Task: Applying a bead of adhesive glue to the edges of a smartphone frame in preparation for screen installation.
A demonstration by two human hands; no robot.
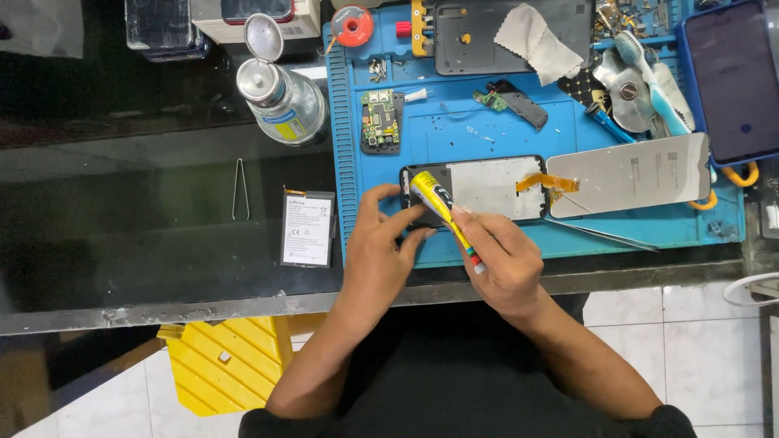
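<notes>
1. The right hand pinches a small yellow glue tube, held slanted over the phone frame on the blue mat.
2. The left hand presses its fingers on the frame's left end.
3. The tube looks light and soft; best gripped mid-body.
4. A circuit board lies beyond the frame; a battery lies left of it.
</notes>
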